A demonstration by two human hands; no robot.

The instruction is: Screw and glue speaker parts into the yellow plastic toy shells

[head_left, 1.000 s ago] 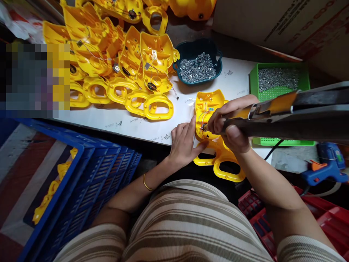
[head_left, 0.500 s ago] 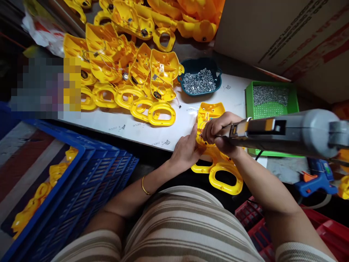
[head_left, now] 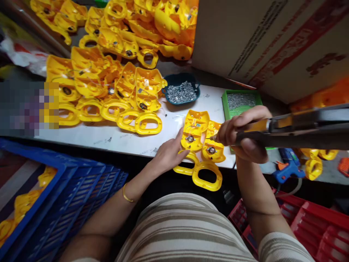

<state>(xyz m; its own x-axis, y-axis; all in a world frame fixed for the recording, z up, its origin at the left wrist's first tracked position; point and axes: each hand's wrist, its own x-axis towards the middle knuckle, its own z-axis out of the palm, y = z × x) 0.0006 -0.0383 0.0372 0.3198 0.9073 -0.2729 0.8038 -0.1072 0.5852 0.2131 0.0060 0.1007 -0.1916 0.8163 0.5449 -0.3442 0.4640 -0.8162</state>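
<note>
My right hand [head_left: 247,133] is wrapped round an electric screwdriver [head_left: 297,129], whose body stretches off to the right. Its thin bit points left, near the gap between two yellow plastic shell halves. My left hand [head_left: 169,154] grips the lower left edge of the left yellow shell half [head_left: 196,123], index finger along its side and thumb over its loop handle. Beside it lies the second yellow shell half [head_left: 214,154], partly behind my right fingers. Both shells are open side up, each with a round metal part inside, and their handles jut over the table's front edge.
A dark teal bowl [head_left: 180,104] of small screws and a green tray [head_left: 224,103] of metal pieces stand behind. Yellow shells [head_left: 147,82] crowd the left. A blue crate [head_left: 89,182], red crates [head_left: 308,218], a blue glue gun [head_left: 289,171] and a cardboard box [head_left: 218,43] surround the table.
My right hand has pulled the screwdriver back to the right, off the left shell, uncovering its round part. My left hand stays at that shell. The view has swung to the right.
</note>
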